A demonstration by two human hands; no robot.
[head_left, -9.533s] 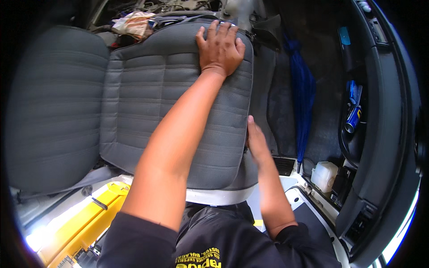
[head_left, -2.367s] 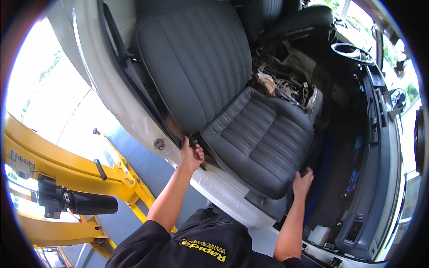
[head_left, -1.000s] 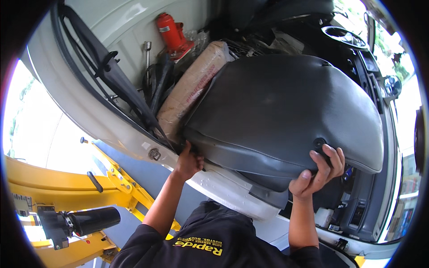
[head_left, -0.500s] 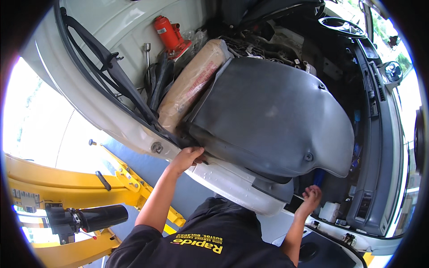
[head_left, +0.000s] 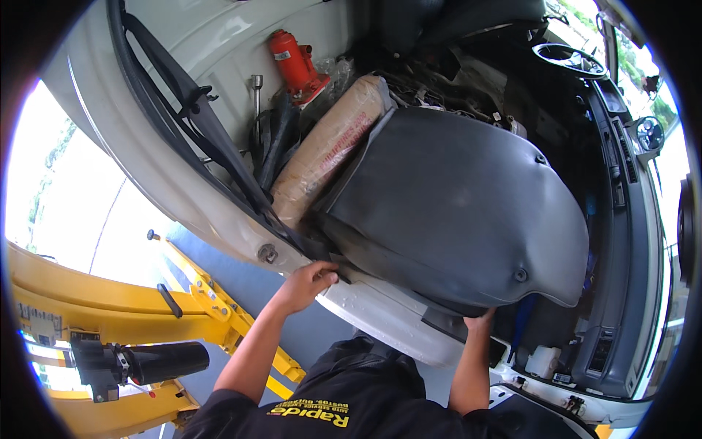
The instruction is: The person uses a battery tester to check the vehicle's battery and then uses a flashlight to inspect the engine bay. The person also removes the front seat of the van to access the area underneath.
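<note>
A grey vinyl-covered vehicle seat (head_left: 461, 197) lies across the cab in front of me, with round fittings on its surface. At the seat's near left corner, by the white door sill (head_left: 387, 314), is my left hand (head_left: 303, 287). Its fingers are curled in by a small dark part, and what they hold cannot be made out. My right hand (head_left: 480, 320) reaches up against the seat's near lower edge, towards its right end. The seat's edge hides those fingers.
Left of the seat lie a long brown wrapped package (head_left: 333, 150), a red bottle jack (head_left: 296, 66) and a metal wrench (head_left: 257, 95). A black seat belt (head_left: 212, 139) hangs along the door frame. Yellow lift arms (head_left: 110, 304) stand lower left. The dashboard (head_left: 621, 293) runs along the right.
My right hand has moved left from the open space beside the seat to its near edge. My left hand stays at the corner. The view has shifted slightly.
</note>
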